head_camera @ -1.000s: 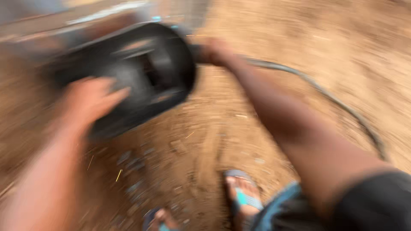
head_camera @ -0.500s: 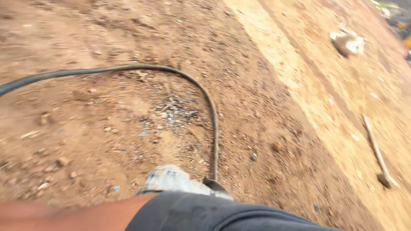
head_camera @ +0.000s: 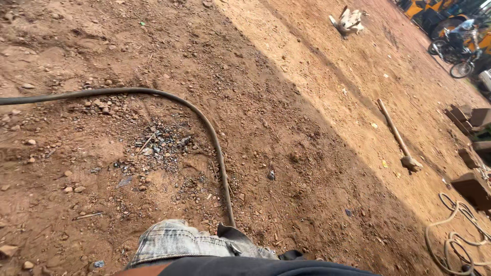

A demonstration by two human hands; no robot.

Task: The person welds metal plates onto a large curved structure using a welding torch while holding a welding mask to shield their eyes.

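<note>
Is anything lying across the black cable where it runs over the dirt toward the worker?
Nothing visible lies over the black cable; only gravel and dark debris sit beside its curve. Its near end passes behind the denim shorts. Neither hand is in view.

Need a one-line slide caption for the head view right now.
Head view: a black cable curves over red dirt to the person's denim shorts; a hammer lies in sunlight; no hands visible.

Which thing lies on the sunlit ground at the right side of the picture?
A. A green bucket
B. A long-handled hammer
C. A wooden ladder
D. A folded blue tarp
B: a long-handled hammer lies flat on the sunlit dirt ground, right of the dark cable that curves across the shaded soil. No hand is in view.
</note>
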